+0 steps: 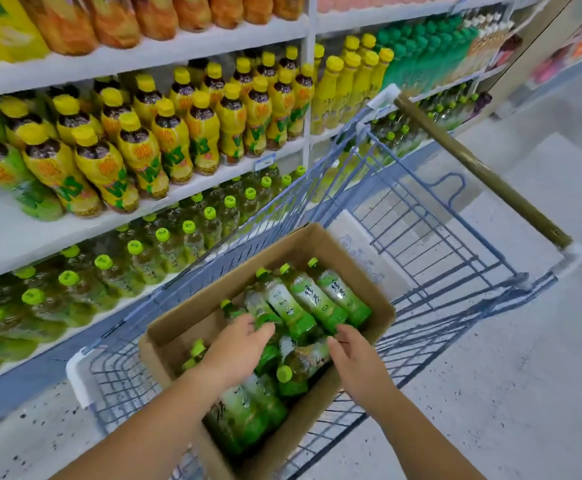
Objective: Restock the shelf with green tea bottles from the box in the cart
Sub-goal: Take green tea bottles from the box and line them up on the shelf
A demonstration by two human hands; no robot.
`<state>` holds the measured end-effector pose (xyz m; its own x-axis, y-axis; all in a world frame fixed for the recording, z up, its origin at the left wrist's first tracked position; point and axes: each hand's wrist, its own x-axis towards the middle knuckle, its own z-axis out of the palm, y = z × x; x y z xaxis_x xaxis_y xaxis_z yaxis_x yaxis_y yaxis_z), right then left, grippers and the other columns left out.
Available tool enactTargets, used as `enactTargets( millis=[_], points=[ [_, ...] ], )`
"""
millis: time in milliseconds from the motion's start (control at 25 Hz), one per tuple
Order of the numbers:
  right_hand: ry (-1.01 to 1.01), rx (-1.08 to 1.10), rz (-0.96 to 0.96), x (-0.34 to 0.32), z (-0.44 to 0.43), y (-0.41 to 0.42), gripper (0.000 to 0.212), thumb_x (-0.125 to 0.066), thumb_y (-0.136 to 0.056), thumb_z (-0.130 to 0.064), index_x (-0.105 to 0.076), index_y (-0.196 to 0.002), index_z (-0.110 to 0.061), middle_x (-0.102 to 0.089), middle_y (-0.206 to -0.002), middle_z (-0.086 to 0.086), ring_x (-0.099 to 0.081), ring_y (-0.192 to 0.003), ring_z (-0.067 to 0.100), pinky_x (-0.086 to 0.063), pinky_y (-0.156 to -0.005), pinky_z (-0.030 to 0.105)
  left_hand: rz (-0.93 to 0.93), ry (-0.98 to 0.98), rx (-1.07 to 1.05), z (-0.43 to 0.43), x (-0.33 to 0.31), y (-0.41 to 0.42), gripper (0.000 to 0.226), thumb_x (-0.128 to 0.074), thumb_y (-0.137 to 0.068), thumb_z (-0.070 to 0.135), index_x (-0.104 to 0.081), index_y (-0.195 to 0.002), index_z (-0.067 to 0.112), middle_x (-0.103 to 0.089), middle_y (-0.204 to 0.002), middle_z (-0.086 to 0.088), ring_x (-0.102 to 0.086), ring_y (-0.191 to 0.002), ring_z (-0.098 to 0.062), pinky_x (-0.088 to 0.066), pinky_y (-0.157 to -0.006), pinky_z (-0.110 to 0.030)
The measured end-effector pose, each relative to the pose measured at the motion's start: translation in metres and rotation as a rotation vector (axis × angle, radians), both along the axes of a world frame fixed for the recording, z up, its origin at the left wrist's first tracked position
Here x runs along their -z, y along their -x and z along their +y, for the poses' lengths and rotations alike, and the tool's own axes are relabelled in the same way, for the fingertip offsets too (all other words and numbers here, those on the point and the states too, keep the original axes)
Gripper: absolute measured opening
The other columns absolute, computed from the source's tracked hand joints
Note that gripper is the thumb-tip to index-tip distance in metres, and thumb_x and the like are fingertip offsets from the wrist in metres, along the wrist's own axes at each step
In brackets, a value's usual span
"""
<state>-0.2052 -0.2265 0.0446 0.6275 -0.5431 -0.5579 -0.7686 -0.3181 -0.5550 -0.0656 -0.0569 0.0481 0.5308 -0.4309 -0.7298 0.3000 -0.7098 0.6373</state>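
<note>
Inside the box (pixel 192 320) in the cart (pixel 431 244), the left hand (pixel 237 348) and right hand (pixel 355 358) lay loose, half-open fingers on the green tea bottles (pixel 317 299), seemingly gripping none yet. Best close each hand round the bottle directly under its fingertips, then lift straight up.

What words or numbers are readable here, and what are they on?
"V": big green letter on the yellow-capped bottles; the rest is blurred.
Green tea bottles in the box: Chinese characters, too blurred to read.
Shelf price tag: too small to read.
</note>
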Motion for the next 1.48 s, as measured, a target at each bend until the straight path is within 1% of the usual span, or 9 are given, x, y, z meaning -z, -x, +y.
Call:
enactTargets(
  millis=[80, 200, 280, 560, 720, 920, 1120, 1320, 1480],
  points=[
    [0.052, -0.05, 0.031, 0.037, -0.032, -0.016, 0.057, -0.044, -0.099, -0.047, -0.037, -0.149, -0.019, -0.048, -0.146, -0.002, -0.046, -0.132, 0.015, -0.039, -0.11, 0.037, -0.006, -0.037, 0.032, -0.036, 0.029, -0.012, 0.066, -0.047, -0.098, 0.05, -0.031, -0.154, 0.018, -0.057, -0.117, 0.009, -0.063, -0.094, -0.016, -0.051, -0.088, -0.037],
    [0.171, -0.178, 0.083, 0.089, -0.082, -0.043, 0.053, -0.043, -0.1, -0.044, -0.041, -0.144, -0.016, -0.054, -0.136, 0.004, -0.054, -0.123, 0.022, -0.042, -0.1, 0.035, -0.03, -0.14, 0.001, -0.09, 0.081, -0.023, 0.042, -0.05, -0.098, 0.039, -0.054, -0.126, 0.007, -0.045, -0.076, 0.006, -0.05, -0.064, -0.013, -0.039, -0.055, -0.03],
    [0.212, -0.274, 0.101, 0.117, -0.104, -0.058, 0.047, -0.044, -0.099, -0.043, -0.045, -0.138, -0.016, -0.057, -0.128, 0.005, -0.055, -0.118, 0.025, -0.045, -0.094, 0.037, -0.01, -0.206, -0.05, -0.12, 0.109, -0.025, 0.025, -0.053, -0.096, 0.035, -0.054, -0.102, 0.011, -0.042, -0.072, 0.003, -0.044, -0.061, -0.013, -0.031, -0.05, -0.028],
    [0.342, -0.516, 0.242, 0.174, -0.132, -0.09, 0.041, -0.046, -0.095, -0.049, -0.048, -0.123, -0.018, -0.06, -0.112, 0.006, -0.054, -0.111, 0.026, -0.049, -0.087, 0.039, -0.091, -0.426, -0.126, -0.171, 0.173, -0.046, 0.031, -0.064, -0.086, 0.031, -0.049, -0.066, 0.013, -0.057, -0.072, -0.005, -0.061, -0.071, -0.026, -0.034, -0.045, -0.026],
    [0.314, -0.56, 0.282, 0.175, -0.135, -0.101, 0.043, -0.052, -0.088, -0.06, -0.051, -0.103, -0.019, -0.056, -0.103, 0.005, -0.055, -0.105, 0.026, -0.048, -0.083, 0.036, -0.156, -0.514, -0.044, -0.18, 0.183, -0.047, 0.035, -0.069, -0.084, 0.049, -0.059, -0.079, 0.017, -0.064, -0.087, -0.002, -0.067, -0.093, -0.025, -0.045, -0.065, -0.028],
    [0.334, -0.552, 0.238, 0.169, -0.137, -0.099, 0.04, -0.059, -0.083, -0.058, -0.057, -0.091, -0.019, -0.045, -0.079, -0.005, -0.053, -0.085, 0.02, -0.048, -0.072, 0.032, -0.07, -0.471, -0.229, -0.173, 0.185, -0.045, 0.029, -0.074, -0.068, 0.041, -0.06, -0.07, 0.016, -0.068, -0.077, -0.002, -0.065, -0.069, -0.023, -0.048, -0.061, -0.028],
    [0.152, -0.299, 0.174, 0.167, -0.136, -0.094, 0.044, -0.062, -0.064, -0.061, -0.065, -0.077, -0.019, -0.065, -0.069, -0.002, -0.062, -0.064, 0.014, -0.054, -0.061, 0.033, 0.049, -0.237, -0.506, -0.151, 0.176, -0.04, 0.034, -0.088, -0.064, 0.03, -0.068, -0.08, 0.009, -0.071, -0.081, -0.006, -0.065, -0.068, -0.02, -0.05, -0.059, -0.029],
    [-0.035, -0.107, 0.087, 0.128, -0.127, -0.081, 0.035, -0.072, -0.073, -0.047, -0.07, -0.086, -0.014, -0.072, -0.081, 0.005, -0.062, -0.064, 0.011, -0.051, -0.063, 0.03, 0.195, 0.103, -0.541, -0.121, 0.141, -0.021, 0.049, -0.093, -0.061, 0.026, -0.074, -0.105, 0.014, -0.078, -0.097, -0.004, -0.073, -0.093, -0.026, -0.057, -0.092, -0.05],
    [-0.122, -0.032, 0.007, 0.074, -0.102, -0.062, 0.034, -0.073, -0.081, -0.038, -0.068, -0.105, -0.015, -0.073, -0.096, 0.005, -0.066, -0.078, 0.014, -0.05, -0.067, 0.03, 0.193, 0.259, -0.508, -0.079, 0.091, -0.003, 0.042, -0.086, -0.073, 0.01, -0.072, -0.112, 0.014, -0.078, -0.104, -0.002, -0.074, -0.098, -0.023, -0.055, -0.095, -0.049]
  ],
)
